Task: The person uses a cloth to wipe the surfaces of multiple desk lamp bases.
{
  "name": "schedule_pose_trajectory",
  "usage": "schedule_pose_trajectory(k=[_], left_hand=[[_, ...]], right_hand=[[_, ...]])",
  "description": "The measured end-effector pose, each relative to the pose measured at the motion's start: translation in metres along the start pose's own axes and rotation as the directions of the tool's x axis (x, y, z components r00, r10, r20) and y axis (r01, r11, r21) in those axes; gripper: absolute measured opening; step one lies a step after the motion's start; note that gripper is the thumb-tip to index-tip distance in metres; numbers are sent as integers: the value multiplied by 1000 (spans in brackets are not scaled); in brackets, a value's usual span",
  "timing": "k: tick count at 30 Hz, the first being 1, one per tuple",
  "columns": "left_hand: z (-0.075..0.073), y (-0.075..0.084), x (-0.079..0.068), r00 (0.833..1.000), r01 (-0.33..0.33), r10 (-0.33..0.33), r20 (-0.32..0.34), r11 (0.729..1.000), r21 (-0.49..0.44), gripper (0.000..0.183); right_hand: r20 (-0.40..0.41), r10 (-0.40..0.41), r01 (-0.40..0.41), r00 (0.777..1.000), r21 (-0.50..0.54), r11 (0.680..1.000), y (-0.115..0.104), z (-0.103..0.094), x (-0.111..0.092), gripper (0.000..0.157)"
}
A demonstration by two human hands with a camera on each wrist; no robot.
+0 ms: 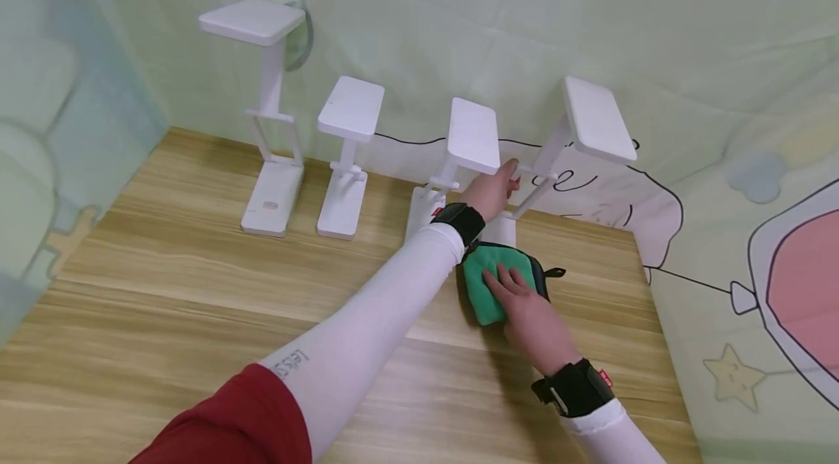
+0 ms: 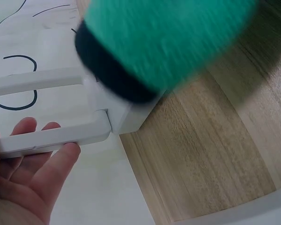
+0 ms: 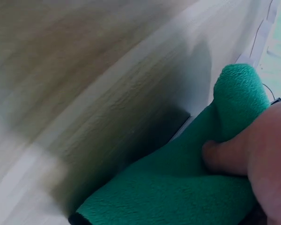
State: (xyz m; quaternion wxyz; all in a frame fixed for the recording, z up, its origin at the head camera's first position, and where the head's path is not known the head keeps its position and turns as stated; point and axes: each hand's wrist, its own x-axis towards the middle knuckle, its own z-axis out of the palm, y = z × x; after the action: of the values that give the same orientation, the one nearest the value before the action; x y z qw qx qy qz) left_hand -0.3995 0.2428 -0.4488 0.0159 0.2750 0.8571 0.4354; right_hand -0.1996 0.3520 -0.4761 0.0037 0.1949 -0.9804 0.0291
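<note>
My left hand (image 1: 491, 191) grips a thin strut (image 2: 56, 137) of the white folding desk lamp at the right end of the row, its fingers curled behind the strut and the thumb in front. This lamp's head (image 1: 599, 118) tilts toward the right. Over the lamp's base (image 1: 501, 231) lies a green cloth (image 1: 485, 296) with dark edging and a black hanging loop (image 1: 555, 272). My right hand (image 1: 534, 325) rests on the cloth with extended fingers, and its thumb (image 3: 222, 154) presses into the fabric in the right wrist view. Most of the base is hidden under the cloth.
Three more white desk lamps stand to the left: a tall one (image 1: 272, 194), a shorter one (image 1: 342, 202) and another (image 1: 475, 132) right beside my left forearm. The wooden table (image 1: 197, 318) meets a printed wall cloth (image 1: 426, 27) behind the lamps and at both sides.
</note>
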Motion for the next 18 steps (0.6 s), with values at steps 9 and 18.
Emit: schedule_pose_trajectory(k=[9,18], left_hand=[[-1,0,-2,1000,0,0,28,1000,1,43],[-1,-3,0,1000,-19,18,25,1000,16,48]], right_hand=[[-70,-47,56,996,121,991,22,6,51,67],[-77,39,-28,996,139,990,36,3,78,62]])
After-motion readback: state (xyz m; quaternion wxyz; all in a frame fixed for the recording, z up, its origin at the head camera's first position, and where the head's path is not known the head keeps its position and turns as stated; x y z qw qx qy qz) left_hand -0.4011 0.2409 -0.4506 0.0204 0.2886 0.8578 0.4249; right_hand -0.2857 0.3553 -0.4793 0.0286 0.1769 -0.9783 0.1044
